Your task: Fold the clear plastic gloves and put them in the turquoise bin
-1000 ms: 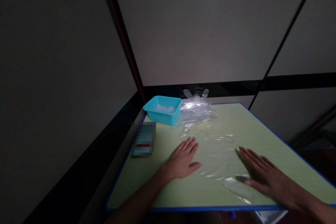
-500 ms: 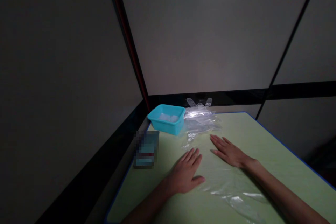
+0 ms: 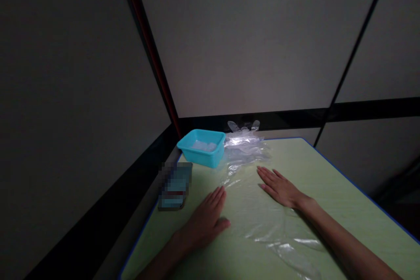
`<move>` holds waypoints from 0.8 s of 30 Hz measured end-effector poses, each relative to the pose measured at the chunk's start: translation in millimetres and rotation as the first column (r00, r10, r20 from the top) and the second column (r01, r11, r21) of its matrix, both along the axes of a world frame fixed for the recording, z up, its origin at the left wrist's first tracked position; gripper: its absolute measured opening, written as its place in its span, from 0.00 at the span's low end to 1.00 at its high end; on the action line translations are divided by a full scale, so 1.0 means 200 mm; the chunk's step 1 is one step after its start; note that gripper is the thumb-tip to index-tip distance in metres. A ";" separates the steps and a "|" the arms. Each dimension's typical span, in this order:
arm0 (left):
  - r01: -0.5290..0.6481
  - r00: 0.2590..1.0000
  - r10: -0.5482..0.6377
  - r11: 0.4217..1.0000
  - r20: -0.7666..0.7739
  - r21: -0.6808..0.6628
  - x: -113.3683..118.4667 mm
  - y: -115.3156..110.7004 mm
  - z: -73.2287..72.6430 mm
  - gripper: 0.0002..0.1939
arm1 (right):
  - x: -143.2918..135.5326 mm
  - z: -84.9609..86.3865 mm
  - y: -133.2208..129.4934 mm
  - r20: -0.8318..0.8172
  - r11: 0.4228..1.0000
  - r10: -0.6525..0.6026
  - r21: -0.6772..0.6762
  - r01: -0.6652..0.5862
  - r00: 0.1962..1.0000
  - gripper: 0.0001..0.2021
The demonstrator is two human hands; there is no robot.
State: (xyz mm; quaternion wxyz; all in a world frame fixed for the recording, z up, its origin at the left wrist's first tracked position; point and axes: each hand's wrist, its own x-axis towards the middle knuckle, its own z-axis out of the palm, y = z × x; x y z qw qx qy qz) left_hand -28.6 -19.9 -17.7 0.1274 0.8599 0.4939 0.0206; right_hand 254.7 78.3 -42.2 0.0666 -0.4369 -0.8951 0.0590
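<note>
A pale green table [image 3: 341,197] with a blue edge stands in a corner between grey panelled walls [image 3: 243,43] crossed by black strips. On its left side, near my left hand [image 3: 206,218], lies a dark rectangular object [image 3: 175,187], pixelated so that I cannot tell what it is. At the back, a heap of clear disposable plastic gloves [image 3: 245,146] spreads, shiny and crumpled, with two glove fingers poking up before the black strip.

Just left of the heap, close to it, sits a turquoise plastic basin [image 3: 202,157]. Inside, low down, is some whitish, translucent material [image 3: 203,145], too blurred to name.

In front of the heap, a clear plastic glove [image 3: 262,221] lies flat on the table between my hands, its lower part wrinkled and catching light. My right hand [image 3: 278,187] rests palm down over its far right part, fingers straight, gripping nothing; the hand and forearm hide some of the plastic. My left hand is also flattened, fingers outstretched and ungripping, beside the glove's left edge; whether it touches the plastic I cannot tell.
</note>
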 end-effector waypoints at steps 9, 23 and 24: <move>0.092 0.991 -0.105 0.984 0.079 0.153 0.40 0.17 0.07 0.36 | 0.01 -0.03 0.02 -0.031 1.000 0.019 0.026 -0.018 0.999 0.26; 0.090 0.995 -0.094 0.980 0.013 0.179 0.29 0.26 -0.05 0.32 | 0.02 -0.03 0.02 -0.018 0.999 0.025 0.045 -0.024 1.000 0.26; 0.080 0.996 -0.083 0.981 0.013 0.176 0.25 0.26 -0.05 0.32 | 0.02 -0.03 0.01 -0.021 0.999 0.025 0.046 -0.024 0.999 0.25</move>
